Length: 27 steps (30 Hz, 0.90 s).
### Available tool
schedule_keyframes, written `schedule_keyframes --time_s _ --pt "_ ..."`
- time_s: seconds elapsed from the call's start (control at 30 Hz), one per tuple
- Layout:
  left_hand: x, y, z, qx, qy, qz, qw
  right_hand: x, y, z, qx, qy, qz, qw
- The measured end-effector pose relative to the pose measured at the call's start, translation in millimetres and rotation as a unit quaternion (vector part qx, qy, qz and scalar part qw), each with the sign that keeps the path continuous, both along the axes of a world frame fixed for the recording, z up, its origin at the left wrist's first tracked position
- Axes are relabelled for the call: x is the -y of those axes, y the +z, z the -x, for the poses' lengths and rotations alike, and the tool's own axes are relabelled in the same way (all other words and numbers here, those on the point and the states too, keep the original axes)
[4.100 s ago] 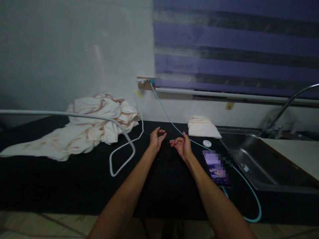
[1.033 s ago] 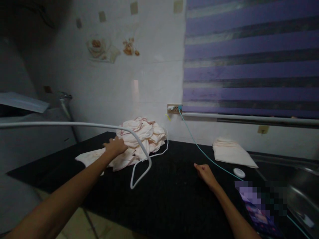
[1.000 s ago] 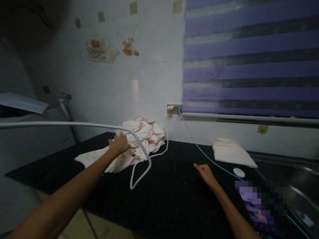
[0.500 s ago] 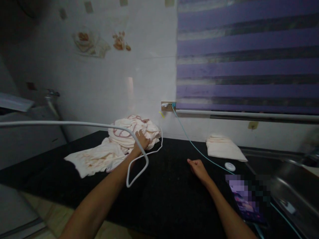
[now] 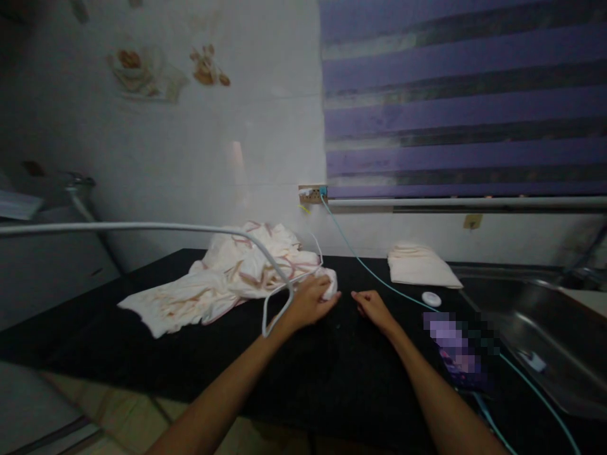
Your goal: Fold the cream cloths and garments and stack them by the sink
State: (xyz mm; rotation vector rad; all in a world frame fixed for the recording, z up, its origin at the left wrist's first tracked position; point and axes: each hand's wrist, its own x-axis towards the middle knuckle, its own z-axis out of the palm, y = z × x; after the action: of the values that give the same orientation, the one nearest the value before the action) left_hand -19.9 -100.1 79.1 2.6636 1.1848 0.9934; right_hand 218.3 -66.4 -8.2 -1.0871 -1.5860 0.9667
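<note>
My left hand [image 5: 310,300] is closed on a bunched end of a white cloth [image 5: 256,262], at the right side of a crumpled heap on the black counter [image 5: 327,373]. The heap has pinkish-brown trim and brown marks, and spreads out to the left. A white cable [image 5: 258,243] loops through the air in front of it and passes over my left wrist. My right hand [image 5: 374,306] rests just above the counter, fingers curled in, with nothing visible in it. It is a short gap to the right of my left hand.
A folded cream cloth [image 5: 420,265] lies at the back right, near a round white disc [image 5: 431,299] and a phone [image 5: 458,360]. A teal cable [image 5: 353,249] runs from the wall socket [image 5: 313,193] across the counter. The steel sink [image 5: 516,322] is on the right.
My left hand has come right and nearer, dragging part of the white cloth out of the heap. The heap looks looser and wider. My right hand stays curled. The view has shifted slightly.
</note>
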Motion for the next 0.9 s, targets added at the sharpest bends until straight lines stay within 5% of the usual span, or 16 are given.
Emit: schedule_keyframes --time_s 0.13,0.3,0.4,0.6,0.73,0.9 --pt "28 -24.3 -60 -0.057 -0.141 0.026 0.988 0 1.9 -2 -0.064 0.017 -0.056 0.996" --pt "26 -45.5 -74 0.021 -0.145 0.042 0.988 -2 4.7 -2 -0.12 0.012 -0.046 0.992" --pt "13 -47.9 -55 0.081 -0.074 0.043 0.993 -1 5.0 -2 -0.08 0.063 -0.04 0.994" --pt "-25 -52.9 -24 0.099 0.203 0.026 0.974 5 4.0 1 0.004 0.076 -0.076 0.994" --pt "-29 -53.7 -25 0.023 0.202 0.064 0.977 11 4.8 4 0.046 0.062 -0.093 0.993" --pt "-19 -48.6 -27 0.039 0.146 0.137 0.979 15 7.9 6 0.111 0.015 -0.102 0.988"
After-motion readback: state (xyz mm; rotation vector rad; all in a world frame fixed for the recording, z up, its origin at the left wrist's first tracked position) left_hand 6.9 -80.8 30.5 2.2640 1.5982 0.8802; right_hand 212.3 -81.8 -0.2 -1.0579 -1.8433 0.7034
